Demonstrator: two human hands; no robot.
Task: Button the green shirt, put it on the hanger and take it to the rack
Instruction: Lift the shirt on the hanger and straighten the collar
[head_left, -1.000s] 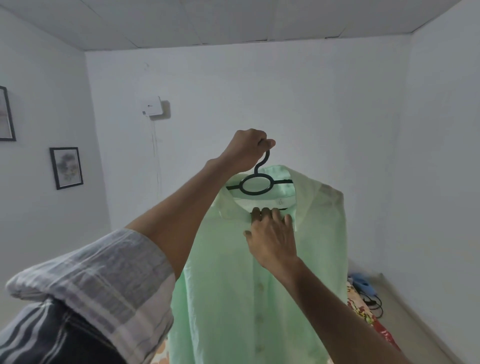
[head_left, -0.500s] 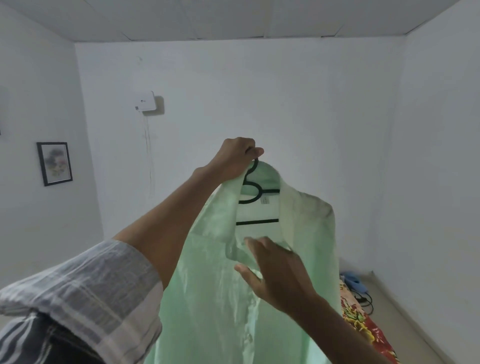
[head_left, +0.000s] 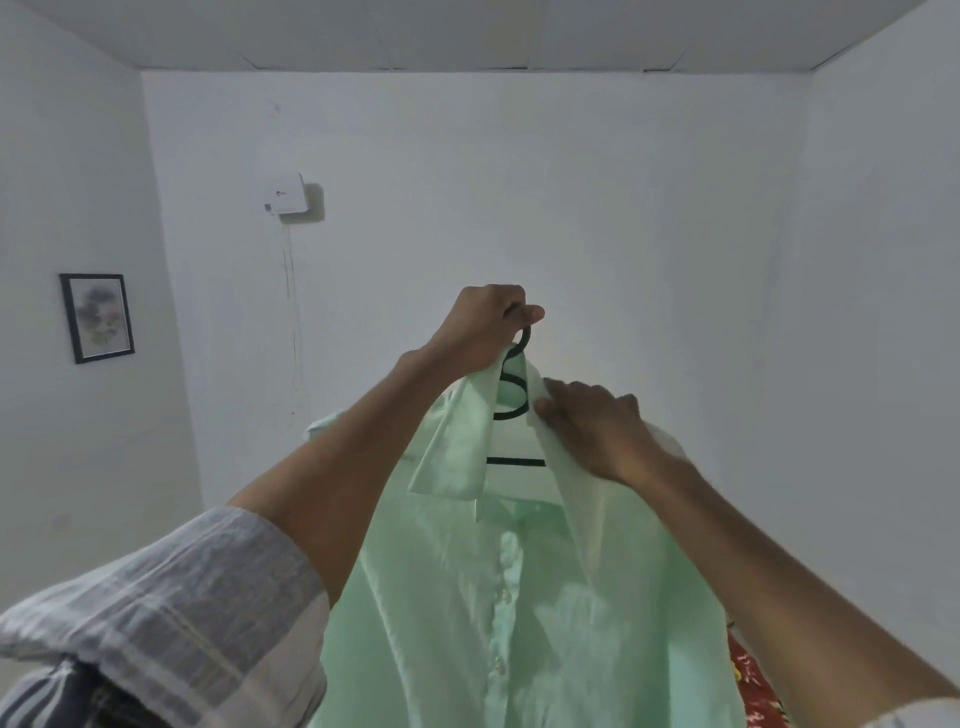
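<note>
The pale green shirt hangs in front of me on a black hanger, its front placket buttoned from the chest down and the collar open. My left hand is raised and grips the hanger's hook from above. My right hand lies on the right side of the collar at the shoulder, with thumb and fingers pinching the fabric there. Only the hanger's neck and crossbar show; its arms are hidden inside the shirt. No rack is in view.
White walls close the room ahead and on both sides. A white box with a cable hangs on the far wall, and a framed picture on the left wall. A red patterned cloth shows at the lower right.
My right hand rose from the shirt's front to the right collar and took hold of it. The shirt has turned to face me squarely. My left hand kept the hook.
</note>
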